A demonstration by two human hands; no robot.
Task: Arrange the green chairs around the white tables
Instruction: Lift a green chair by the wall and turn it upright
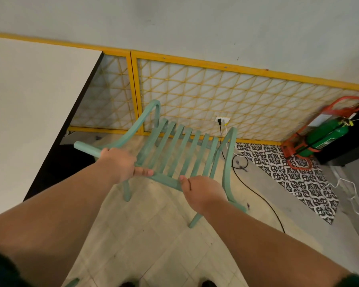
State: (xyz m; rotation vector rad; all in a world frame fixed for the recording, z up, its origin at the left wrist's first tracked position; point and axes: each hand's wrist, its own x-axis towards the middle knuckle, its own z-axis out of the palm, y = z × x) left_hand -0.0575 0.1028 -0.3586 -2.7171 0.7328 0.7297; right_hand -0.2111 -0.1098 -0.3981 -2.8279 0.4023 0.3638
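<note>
The green chair (174, 150), round tube with flat slats, is at centre frame; the left grip (120, 164) and the right grip (201, 193) each curl round its near rail. The smooth white bench (29, 110) shows its dark edge just left, with pale floor tiles (153, 235) open below and a black cable (257, 195) lying to the right.

Center frame, the left hand (120, 164) and right hand (203, 193) both grip the slatted green chair (180, 146). A white table (33, 112) fills the left side; a green cylinder (327, 135) sits far right.
</note>
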